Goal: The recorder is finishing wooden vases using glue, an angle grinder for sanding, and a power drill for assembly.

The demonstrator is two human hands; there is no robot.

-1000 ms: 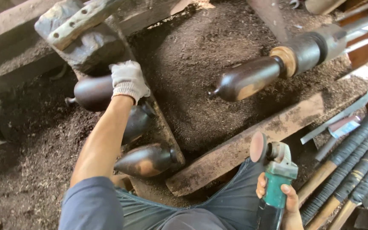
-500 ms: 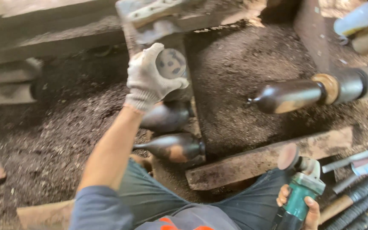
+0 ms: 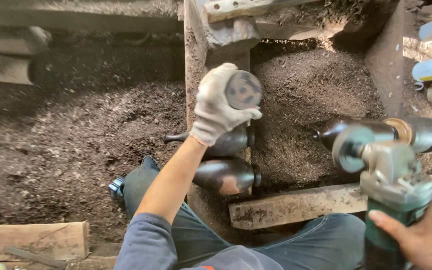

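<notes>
Here, what is seen is listed:
Dark wooden piece (image 3: 243, 90): held up end-on above the sawdust, its round flat end turned to the camera, just above the two pieces on the beam.
Left hand (image 3: 216, 107): gloved in dirty white cloth; its fingers (image 3: 221, 75) are wrapped around the dark wooden piece.
Right hand (image 3: 416, 237): bare, at the lower right; its fingers are closed on the green grinder (image 3: 391, 200) by its body.
Grinder disc (image 3: 350, 148): raised and tilted, in front of a turned piece (image 3: 376, 131) mounted crosswise.
Two bulb-shaped pieces (image 3: 223, 165): laid side by side on a beam (image 3: 196, 75), touching.
Plank (image 3: 296, 206): laid across, near the knees.
Sawdust (image 3: 76, 135): heaped on both sides of the beam.
Wooden block (image 3: 41, 240): at the lower left.
</notes>
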